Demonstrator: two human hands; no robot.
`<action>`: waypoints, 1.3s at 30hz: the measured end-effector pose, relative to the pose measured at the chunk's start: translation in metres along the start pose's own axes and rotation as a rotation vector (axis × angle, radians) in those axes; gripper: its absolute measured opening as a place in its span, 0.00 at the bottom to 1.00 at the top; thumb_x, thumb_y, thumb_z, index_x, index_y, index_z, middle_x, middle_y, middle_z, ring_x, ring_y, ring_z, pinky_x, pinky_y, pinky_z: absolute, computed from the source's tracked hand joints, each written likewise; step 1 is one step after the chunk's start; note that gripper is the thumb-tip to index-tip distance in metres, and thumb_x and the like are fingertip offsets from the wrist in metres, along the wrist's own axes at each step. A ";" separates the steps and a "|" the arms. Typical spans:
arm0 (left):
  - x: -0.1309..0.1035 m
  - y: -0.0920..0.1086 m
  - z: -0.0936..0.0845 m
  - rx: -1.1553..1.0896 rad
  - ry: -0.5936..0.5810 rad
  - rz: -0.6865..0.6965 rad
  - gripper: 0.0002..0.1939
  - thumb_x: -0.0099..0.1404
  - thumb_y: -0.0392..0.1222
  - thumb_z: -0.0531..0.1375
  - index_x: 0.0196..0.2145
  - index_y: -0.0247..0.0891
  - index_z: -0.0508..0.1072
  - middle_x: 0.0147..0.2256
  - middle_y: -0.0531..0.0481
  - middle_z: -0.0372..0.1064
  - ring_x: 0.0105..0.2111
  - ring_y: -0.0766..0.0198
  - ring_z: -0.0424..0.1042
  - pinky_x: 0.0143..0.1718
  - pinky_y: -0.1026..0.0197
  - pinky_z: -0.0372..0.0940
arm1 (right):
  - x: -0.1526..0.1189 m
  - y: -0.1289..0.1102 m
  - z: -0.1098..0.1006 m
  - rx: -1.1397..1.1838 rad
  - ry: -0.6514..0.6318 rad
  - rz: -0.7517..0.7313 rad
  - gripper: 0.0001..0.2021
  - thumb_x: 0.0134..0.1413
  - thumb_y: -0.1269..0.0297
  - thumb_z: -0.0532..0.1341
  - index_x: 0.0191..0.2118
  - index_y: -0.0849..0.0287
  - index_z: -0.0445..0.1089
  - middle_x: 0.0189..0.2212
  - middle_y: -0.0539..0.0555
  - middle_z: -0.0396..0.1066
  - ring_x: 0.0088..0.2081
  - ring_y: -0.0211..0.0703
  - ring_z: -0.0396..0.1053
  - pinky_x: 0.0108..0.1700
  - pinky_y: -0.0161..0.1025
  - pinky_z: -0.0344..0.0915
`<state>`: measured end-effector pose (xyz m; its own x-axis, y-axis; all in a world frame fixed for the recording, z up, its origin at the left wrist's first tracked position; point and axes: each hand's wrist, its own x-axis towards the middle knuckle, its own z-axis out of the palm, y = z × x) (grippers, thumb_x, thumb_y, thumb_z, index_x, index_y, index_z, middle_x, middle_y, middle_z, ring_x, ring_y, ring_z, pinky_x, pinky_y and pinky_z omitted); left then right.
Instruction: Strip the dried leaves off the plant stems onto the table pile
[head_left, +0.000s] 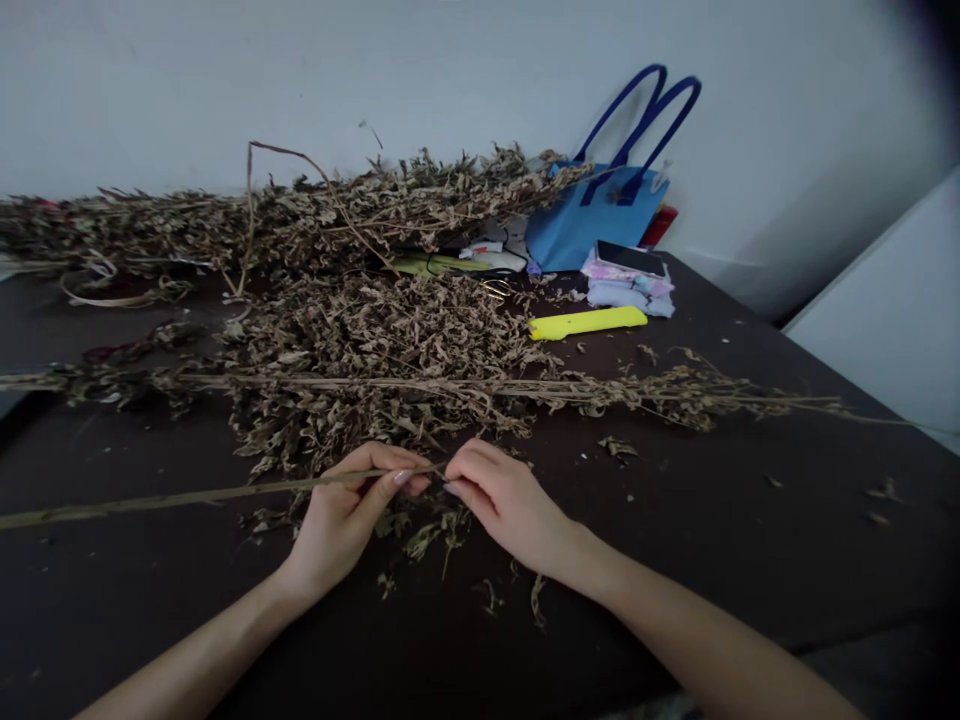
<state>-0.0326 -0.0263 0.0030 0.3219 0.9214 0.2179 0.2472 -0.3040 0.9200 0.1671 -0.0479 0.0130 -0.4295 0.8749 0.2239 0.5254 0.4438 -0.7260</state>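
Observation:
A long, mostly bare dried stem (187, 497) runs from the left edge to the middle front of the table. My left hand (352, 515) is closed round it near its thin right end, thumb and fingers pinched. Close beside it, my right hand (506, 500) has its fingertips pinched at the stem's tip; what exactly lies between them is too small to make out. Behind both hands spreads a heap of dried, curled leaves (375, 330), with leafy dried stalks (637, 390) lying across it. Small greenish leaf bits (427, 538) lie just below my hands.
A large bundle of dried plants (315, 215) lies along the wall. At the back right are a blue bag (585, 225), a phone (630, 259) on folded cloth (630, 292), and a yellow strip (589, 322). Scissors handles (496, 289) show behind the heap.

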 end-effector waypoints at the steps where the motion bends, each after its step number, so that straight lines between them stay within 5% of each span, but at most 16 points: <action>1: 0.000 0.000 0.000 0.001 0.014 0.003 0.07 0.64 0.36 0.56 0.31 0.36 0.73 0.35 0.48 0.72 0.40 0.64 0.71 0.42 0.63 0.66 | 0.000 0.000 0.000 -0.006 0.006 0.004 0.03 0.60 0.71 0.53 0.36 0.57 0.62 0.35 0.50 0.62 0.37 0.35 0.62 0.40 0.34 0.60; 7: 0.000 0.002 0.001 -0.036 0.052 -0.025 0.06 0.64 0.37 0.56 0.32 0.35 0.73 0.37 0.46 0.72 0.39 0.63 0.72 0.41 0.62 0.67 | -0.002 0.001 0.002 -0.060 0.016 0.055 0.06 0.59 0.71 0.54 0.42 0.57 0.63 0.38 0.52 0.63 0.38 0.37 0.63 0.41 0.35 0.61; 39: 0.000 0.003 0.000 -0.082 -0.043 -0.072 0.08 0.65 0.39 0.55 0.33 0.35 0.74 0.37 0.45 0.71 0.35 0.63 0.72 0.38 0.61 0.70 | 0.003 0.001 -0.002 0.006 0.004 -0.020 0.09 0.61 0.69 0.51 0.28 0.57 0.57 0.30 0.50 0.58 0.33 0.36 0.58 0.36 0.34 0.57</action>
<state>-0.0322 -0.0271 0.0063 0.3456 0.9282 0.1378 0.1964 -0.2151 0.9566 0.1679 -0.0447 0.0135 -0.4371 0.8667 0.2404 0.5125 0.4597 -0.7253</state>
